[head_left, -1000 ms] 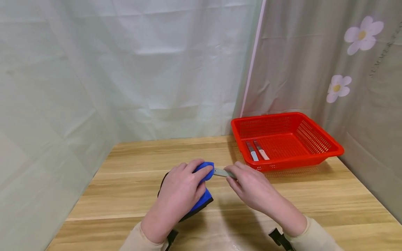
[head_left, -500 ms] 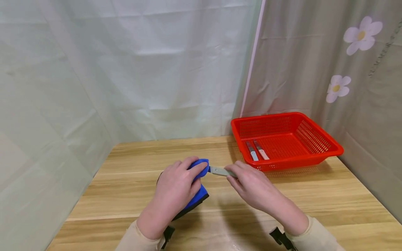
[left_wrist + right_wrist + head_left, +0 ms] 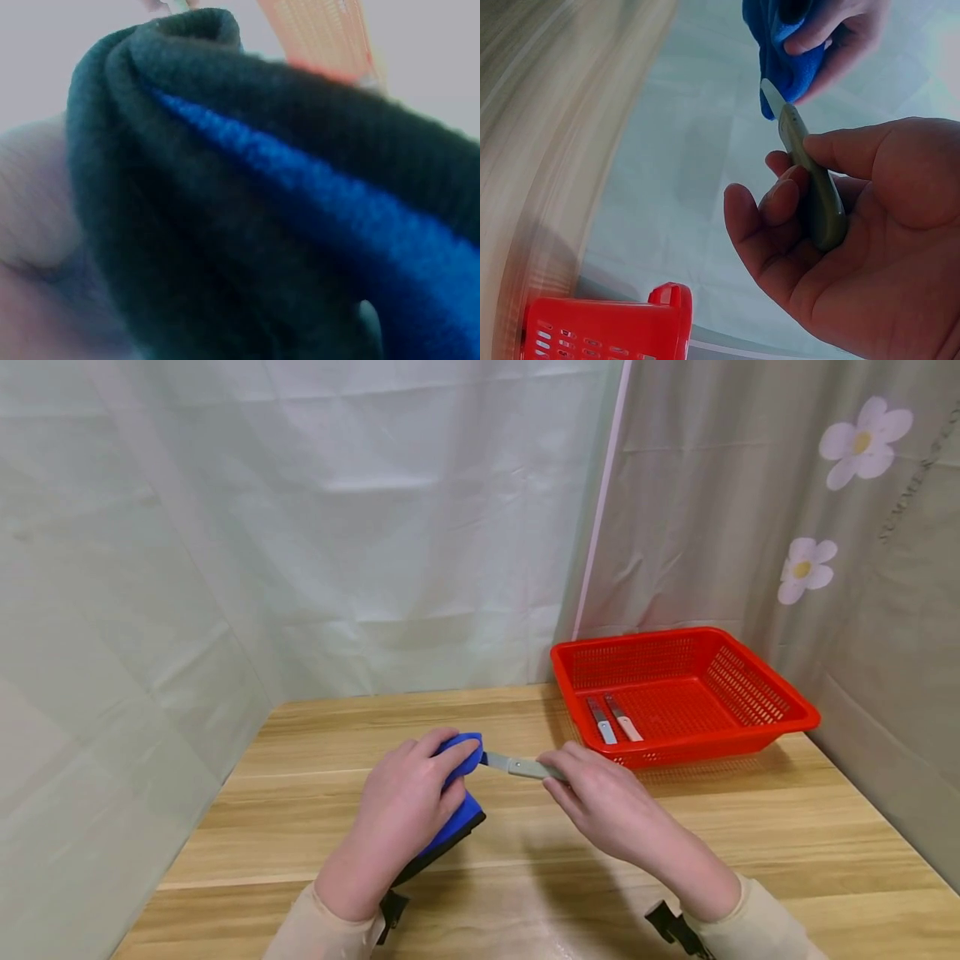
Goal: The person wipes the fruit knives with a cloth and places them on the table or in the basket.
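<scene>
In the head view my right hand (image 3: 603, 797) grips the grey-green handle of a small knife (image 3: 531, 768), its blade directed left. The right wrist view shows thumb and fingers round that knife handle (image 3: 821, 199). My left hand (image 3: 408, 797) pinches a blue cloth (image 3: 459, 822) with black edging, folded over the blade's end. A short stretch of blade shows between cloth and handle; the tip is hidden in the cloth. Dark cloth folds (image 3: 195, 195) fill most of the left wrist view. Both hands are above the wooden table (image 3: 337, 727).
A red plastic basket (image 3: 750, 745) with perforated sides stands at the back right of the table. Inside, at its left, lie a knife with a light blue handle (image 3: 607, 732) and one with a pink handle (image 3: 630, 729). Pale curtains (image 3: 420, 527) hang behind.
My left hand and the blue cloth have slid left along the blade, away from the handle, and more of the blade shows. My right hand holds the knife nearly still.
</scene>
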Motion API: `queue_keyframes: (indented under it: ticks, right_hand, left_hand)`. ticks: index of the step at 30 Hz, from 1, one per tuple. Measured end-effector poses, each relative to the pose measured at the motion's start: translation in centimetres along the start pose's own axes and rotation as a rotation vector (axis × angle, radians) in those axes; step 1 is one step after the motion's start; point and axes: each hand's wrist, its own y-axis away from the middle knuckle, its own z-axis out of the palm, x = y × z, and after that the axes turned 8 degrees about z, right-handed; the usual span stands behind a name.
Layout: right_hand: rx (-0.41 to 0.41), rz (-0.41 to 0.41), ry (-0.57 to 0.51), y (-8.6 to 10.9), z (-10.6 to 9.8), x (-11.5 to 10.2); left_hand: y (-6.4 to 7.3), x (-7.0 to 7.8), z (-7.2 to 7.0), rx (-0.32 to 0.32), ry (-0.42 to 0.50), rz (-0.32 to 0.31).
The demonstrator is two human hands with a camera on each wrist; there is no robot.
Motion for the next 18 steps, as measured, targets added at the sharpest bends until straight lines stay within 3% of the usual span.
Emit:
queue_keyframes:
  ticks: [18]
  right_hand:
    - [-0.007, 0.025, -0.014, 0.0, -0.2, 0.1]
  left_hand:
    - [0.2, -1.4, -0.5, -0.008, 0.035, -0.052]
